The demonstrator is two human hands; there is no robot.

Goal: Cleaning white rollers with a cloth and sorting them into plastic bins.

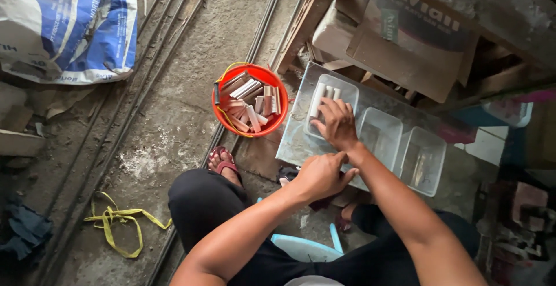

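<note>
The right hand hid part of the near tray; the sack was cut off by the left edge.

Dusty concrete floor with steel rods, a sack, stacked cardboard.

Blk trousers, bare forearms (red sandal)

I am seeing a blue and white sack lying in the upper left of the frame. A yellow strap is lying on the concrete floor in the lower left. Long metal rods are running diagonally across the floor. Cardboard boxes are sitting at the upper right, and a dark cloth is lying at the left edge.
</note>
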